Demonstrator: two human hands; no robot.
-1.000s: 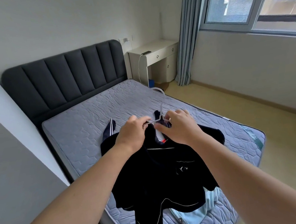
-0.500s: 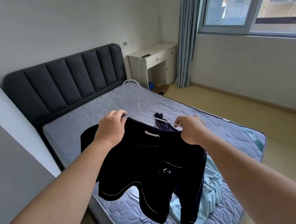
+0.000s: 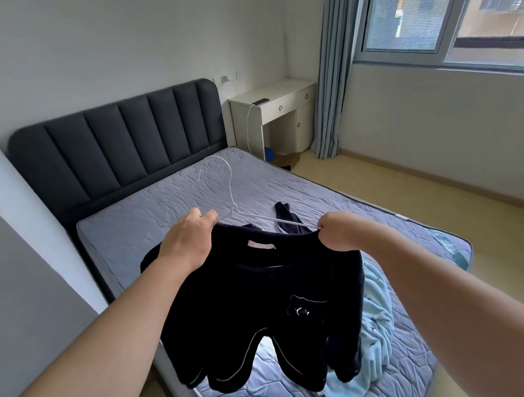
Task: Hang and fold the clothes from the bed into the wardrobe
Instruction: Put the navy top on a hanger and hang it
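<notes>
A black top [image 3: 265, 310] with thin white trim hangs in the air above the bed [image 3: 165, 207], threaded on a thin white wire hanger [image 3: 232, 198] whose hook points up and away. My left hand [image 3: 188, 240] grips the top's left shoulder together with the hanger end. My right hand [image 3: 337, 232] pinches the right shoulder and the other hanger end. A dark garment [image 3: 288, 221] lies on the mattress behind, and a light blue garment [image 3: 374, 315] lies crumpled under the top's right side.
The dark padded headboard [image 3: 114, 142] stands at the back. A white desk [image 3: 278, 110] with a phone on a cable is in the corner beside the blue curtain [image 3: 334, 63]. A pale wall panel [image 3: 10, 254] rises at my left. Bare floor [image 3: 447, 206] runs right of the bed.
The black top has been lifted off the mattress on the hanger. My hands moved apart from the collar to the two shoulders, and the light blue garment beneath is uncovered.
</notes>
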